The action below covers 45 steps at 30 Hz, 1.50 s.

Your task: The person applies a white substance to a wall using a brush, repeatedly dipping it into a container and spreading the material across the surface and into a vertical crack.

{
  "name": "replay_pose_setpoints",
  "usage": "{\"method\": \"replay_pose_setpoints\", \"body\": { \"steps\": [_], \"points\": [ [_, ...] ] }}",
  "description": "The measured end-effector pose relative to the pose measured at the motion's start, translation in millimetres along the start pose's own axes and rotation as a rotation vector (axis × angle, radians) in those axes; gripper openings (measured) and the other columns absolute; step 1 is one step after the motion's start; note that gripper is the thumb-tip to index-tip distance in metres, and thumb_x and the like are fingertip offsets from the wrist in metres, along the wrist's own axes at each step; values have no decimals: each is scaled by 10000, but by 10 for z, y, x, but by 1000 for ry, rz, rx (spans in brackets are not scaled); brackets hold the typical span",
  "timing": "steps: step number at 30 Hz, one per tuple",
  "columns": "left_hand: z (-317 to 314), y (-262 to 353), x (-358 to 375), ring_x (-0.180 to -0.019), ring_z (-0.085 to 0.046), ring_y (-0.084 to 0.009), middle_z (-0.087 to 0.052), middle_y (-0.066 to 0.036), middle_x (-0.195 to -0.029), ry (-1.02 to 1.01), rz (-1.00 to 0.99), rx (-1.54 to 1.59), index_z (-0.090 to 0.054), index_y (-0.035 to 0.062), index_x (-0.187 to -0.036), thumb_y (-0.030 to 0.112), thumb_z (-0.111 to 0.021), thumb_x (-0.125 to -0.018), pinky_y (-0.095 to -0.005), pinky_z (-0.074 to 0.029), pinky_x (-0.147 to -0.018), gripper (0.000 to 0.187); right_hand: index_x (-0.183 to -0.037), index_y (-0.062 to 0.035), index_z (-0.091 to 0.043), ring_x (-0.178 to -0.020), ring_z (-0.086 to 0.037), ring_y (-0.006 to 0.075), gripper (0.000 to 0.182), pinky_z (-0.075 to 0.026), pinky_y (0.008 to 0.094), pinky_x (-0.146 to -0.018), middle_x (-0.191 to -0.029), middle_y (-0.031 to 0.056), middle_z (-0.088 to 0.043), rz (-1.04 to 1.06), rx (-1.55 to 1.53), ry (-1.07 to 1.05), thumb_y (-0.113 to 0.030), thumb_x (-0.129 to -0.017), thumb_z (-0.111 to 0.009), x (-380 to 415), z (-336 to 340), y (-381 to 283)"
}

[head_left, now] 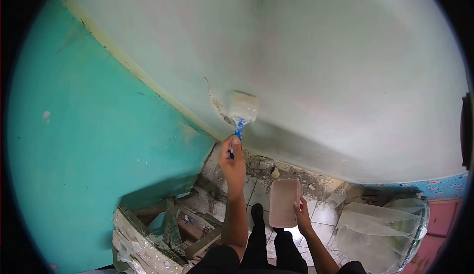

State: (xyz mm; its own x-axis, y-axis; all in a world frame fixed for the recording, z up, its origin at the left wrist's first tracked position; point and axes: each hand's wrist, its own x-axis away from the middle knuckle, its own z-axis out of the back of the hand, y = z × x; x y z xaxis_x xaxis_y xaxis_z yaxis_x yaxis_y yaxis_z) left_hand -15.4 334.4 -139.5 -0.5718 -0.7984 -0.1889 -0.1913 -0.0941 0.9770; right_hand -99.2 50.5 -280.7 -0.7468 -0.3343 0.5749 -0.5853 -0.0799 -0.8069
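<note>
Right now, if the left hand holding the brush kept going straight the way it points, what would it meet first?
The left hand points up along the paintbrush, whose bristles already seem to touch the pale wall. So it would probably meet that wall first, beside the cracked patch; depth is hard to judge.

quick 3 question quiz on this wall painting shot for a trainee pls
1. True or false: the left hand holds the paintbrush by its blue handle, bristles against the pale wall.
2. What does the right hand hold?
A. a roller
B. a pink tray
C. a bucket
3. Fill in: the wall to the left of the corner is painted ____.

Key:
1. True.
2. B; the fingers grip the tray's right edge, low over the tiled floor.
3. Teal green; see the teal wall.
</note>
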Motion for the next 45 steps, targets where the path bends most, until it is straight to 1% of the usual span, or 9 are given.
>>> {"method": "replay_pose_setpoints", "body": {
  "steps": [3, 12, 17, 21, 25, 29, 33, 41, 45],
  "points": [
    [186, -1199, 33, -640, -463, -89, -530, -9, -708, -69, 20, -152, -621, -26, -1001, 263, -534, -994, -268, -381, -577, 302, -1470, -91, -231, -1210, -493, 338, 727, -433, 434, -982, -1293, 243, -433, -17, 21, -10, -444, -939, -580, -50, 41, 135],
    [815, -3831, 591, -659, -606, -275, -635, -133, -734, -36, 255, -803, -671, -14, -922, 264, -544, -959, -382, -452, -598, 308, -1447, -75, -284, -1093, -527, 216, 619, -449, 376, -936, -1187, 148, -517, -67, 102, 75, -381, -976, -545, -34, 126, 432],
    [690, -3191, 144, -628, -613, -325, -636, -149, -689, -62, 364, -780, -664, -33, -834, 248, -551, -942, -427, -439, -577, 322, -1469, -85, -242, -1152, -514, 292, 690, -442, 428, -967, -1257, 215, -479, -60, 135, 86, -410, -951, -562, -32, 141, 417],
    [512, -1837, -34, -541, -531, -233, -583, -115, -637, -8, 215, -680, -646, -36, -814, 240, -542, -954, -371, -416, -546, 326, -1442, -51, -281, -1086, -531, 221, 639, -451, 368, -931, -1174, 148, -519, -45, 90, 103, -404, -975, -537, -19, -72, 196],
    [386, -462, -55, -558, -431, -102, -492, -27, -610, -20, 134, -325, -624, -32, -839, 225, -528, -982, -289, -361, -523, 310, -1464, -77, -241, -1169, -506, 300, 701, -451, 429, -964, -1270, 207, -458, -32, 47, 51, -420, -948, -569, -80, -221, 147],
    [371, 50, -112, -602, -399, -49, -467, 23, -658, 80, -16, -63, -607, -31, -909, 204, -515, -999, -246, -326, -523, 268, -1462, -71, -244, -1160, -510, 287, 691, -448, 425, -958, -1254, 196, -469, 1, 40, 44, -409, -951, -565, -100, -408, 95],
    [392, -340, -189, -609, -405, -56, -484, 17, -686, 69, -27, -142, -611, -29, -959, 212, -530, -993, -247, -344, -537, 257, -1460, -65, -248, -1150, -515, 274, 681, -447, 418, -947, -1241, 185, -482, 3, 27, 35, -398, -954, -560, -23, -497, 91],
    [722, -3037, 293, -627, -601, -257, -637, -108, -752, 7, 140, -644, -652, 24, -972, 295, -511, -992, -366, -456, -571, 305, -1450, -56, -268, -1140, -508, 223, 660, -421, 376, -980, -1235, 158, -505, -25, 28, 62, -411, -967, -545, 88, -390, 137],
    [806, -3305, 287, -652, -612, -336, -643, -145, -742, -36, 362, -868, -660, 3, -883, 302, -521, -966, -444, -453, -592, 340, -1462, -76, -250, -1155, -523, 279, 677, -449, 421, -956, -1277, 207, -474, -4, 51, 78, -395, -952, -561, 94, -238, 233]
  ]
}}
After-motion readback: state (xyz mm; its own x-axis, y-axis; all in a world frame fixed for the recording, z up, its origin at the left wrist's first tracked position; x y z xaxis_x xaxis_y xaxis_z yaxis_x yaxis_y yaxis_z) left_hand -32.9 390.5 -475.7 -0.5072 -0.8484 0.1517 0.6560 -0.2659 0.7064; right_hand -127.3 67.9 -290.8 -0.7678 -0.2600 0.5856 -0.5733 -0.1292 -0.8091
